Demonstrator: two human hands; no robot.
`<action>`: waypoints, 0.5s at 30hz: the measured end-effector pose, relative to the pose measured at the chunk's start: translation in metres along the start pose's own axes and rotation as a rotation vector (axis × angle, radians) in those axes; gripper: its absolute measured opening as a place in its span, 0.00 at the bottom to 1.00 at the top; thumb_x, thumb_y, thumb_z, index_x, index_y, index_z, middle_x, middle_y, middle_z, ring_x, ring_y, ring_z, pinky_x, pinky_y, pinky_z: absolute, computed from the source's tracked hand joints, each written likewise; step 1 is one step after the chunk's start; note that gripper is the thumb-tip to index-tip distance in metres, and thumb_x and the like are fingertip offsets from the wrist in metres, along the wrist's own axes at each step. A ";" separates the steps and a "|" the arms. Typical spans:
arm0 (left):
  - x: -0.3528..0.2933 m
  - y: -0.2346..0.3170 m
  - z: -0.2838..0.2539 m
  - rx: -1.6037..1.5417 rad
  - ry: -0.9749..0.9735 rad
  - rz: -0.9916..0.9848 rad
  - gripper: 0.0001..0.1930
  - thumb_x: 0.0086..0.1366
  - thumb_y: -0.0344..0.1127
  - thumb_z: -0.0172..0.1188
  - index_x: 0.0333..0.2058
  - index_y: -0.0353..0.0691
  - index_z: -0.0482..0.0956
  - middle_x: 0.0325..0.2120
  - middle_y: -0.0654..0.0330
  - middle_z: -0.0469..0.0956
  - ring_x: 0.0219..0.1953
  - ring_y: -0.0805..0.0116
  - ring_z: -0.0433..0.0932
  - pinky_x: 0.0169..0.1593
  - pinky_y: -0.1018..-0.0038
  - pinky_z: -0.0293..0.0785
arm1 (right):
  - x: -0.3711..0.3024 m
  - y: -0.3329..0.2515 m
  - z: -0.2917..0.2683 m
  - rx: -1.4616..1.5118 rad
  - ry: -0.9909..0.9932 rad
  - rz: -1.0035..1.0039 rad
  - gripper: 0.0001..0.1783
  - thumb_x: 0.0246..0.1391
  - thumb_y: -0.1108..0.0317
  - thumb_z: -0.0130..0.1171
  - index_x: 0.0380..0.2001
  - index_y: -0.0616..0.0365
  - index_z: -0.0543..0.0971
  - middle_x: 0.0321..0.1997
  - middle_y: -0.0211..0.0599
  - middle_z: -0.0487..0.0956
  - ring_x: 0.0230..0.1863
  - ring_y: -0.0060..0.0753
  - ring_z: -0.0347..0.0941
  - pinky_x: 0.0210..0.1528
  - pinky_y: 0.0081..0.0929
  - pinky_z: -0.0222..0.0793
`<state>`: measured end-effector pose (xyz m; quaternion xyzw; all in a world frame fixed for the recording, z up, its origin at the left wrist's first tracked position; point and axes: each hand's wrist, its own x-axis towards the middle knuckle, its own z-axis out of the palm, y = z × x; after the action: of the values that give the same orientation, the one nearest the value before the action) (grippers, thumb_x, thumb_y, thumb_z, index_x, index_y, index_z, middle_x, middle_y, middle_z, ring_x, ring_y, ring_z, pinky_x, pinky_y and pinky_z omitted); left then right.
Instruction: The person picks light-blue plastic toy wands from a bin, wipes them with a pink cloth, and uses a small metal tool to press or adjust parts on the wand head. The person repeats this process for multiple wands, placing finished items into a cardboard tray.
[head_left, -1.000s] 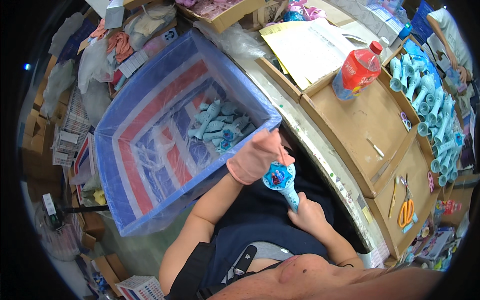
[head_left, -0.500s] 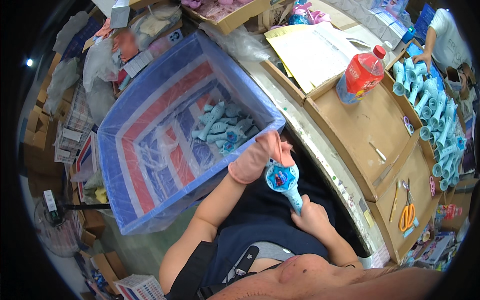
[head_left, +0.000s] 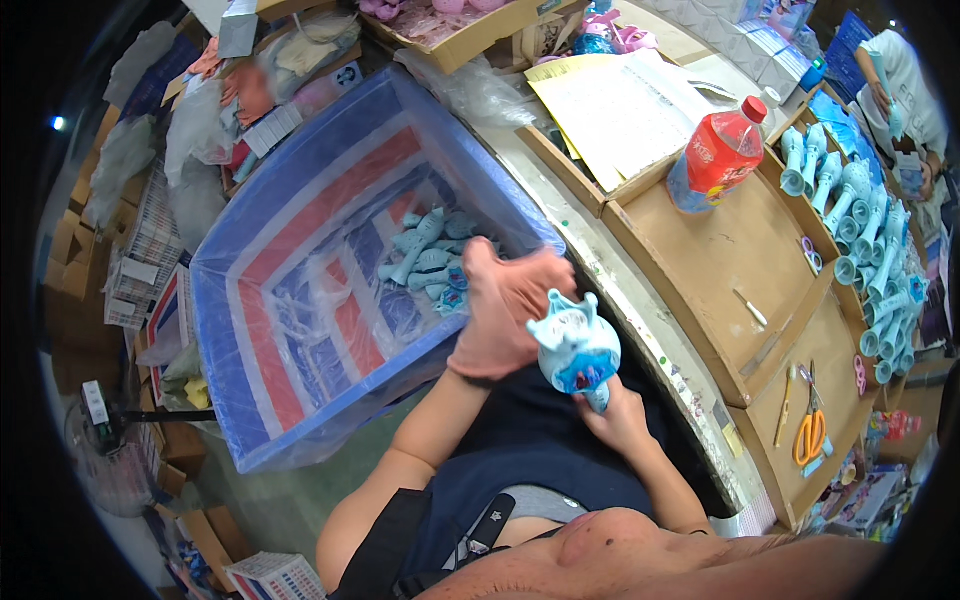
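Observation:
My right hand [head_left: 618, 418] is wrapped round the handle of a light blue toy wand [head_left: 580, 350]. The wand's round head, with a pointed crown-like top and a picture on its face, tilts up and away from me. Beside it my left hand [head_left: 512, 312], covered by a loose salmon-pink cloth glove, has its thumb spread from the fingers. Its palm side lies close to the wand's head; whether they touch I cannot tell. Several similar light blue wands [head_left: 420, 245] lie in a heap inside the large plastic-lined bin [head_left: 215, 370] at my left.
Shallow cardboard trays [head_left: 700, 285] on the bench hold a red-labelled bottle [head_left: 715, 155], orange-handled scissors [head_left: 810, 435] and a white pen [head_left: 750, 307]. Many more blue wands [head_left: 865, 230] stand stacked at the far right. A co-worker [head_left: 905, 90] behind them handles a blue wand.
The wand's head has tipped so its crown top now shows. My gloved hand has come off the crown and spread its thumb. The co-worker has lifted a wand from the stack.

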<state>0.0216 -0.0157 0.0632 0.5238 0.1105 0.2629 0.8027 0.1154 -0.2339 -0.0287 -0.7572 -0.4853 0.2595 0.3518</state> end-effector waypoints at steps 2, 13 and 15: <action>-0.008 0.015 0.014 0.819 -0.314 0.242 0.22 0.71 0.48 0.45 0.47 0.36 0.80 0.40 0.56 0.83 0.35 0.66 0.82 0.43 0.71 0.76 | 0.013 0.023 0.013 -0.063 0.079 -0.136 0.21 0.44 0.64 0.68 0.42 0.58 0.74 0.35 0.52 0.80 0.38 0.55 0.78 0.38 0.44 0.74; -0.030 0.032 0.052 0.166 -0.182 -0.149 0.42 0.62 0.64 0.38 0.51 0.24 0.73 0.44 0.54 0.78 0.46 0.68 0.77 0.54 0.77 0.69 | 0.037 0.066 0.049 0.062 0.347 -0.223 0.20 0.47 0.69 0.68 0.46 0.59 0.80 0.49 0.43 0.81 0.51 0.39 0.78 0.53 0.32 0.74; -0.031 0.036 0.053 0.199 -0.142 -0.148 0.33 0.64 0.54 0.44 0.48 0.24 0.75 0.42 0.52 0.79 0.45 0.66 0.79 0.52 0.76 0.71 | 0.039 0.061 0.043 -0.121 0.416 -0.361 0.19 0.46 0.68 0.65 0.42 0.61 0.76 0.41 0.44 0.80 0.38 0.49 0.79 0.39 0.40 0.75</action>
<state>0.0089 -0.0624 0.1148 0.6084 0.1173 0.1530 0.7698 0.1331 -0.2032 -0.1050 -0.7152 -0.5442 0.0021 0.4386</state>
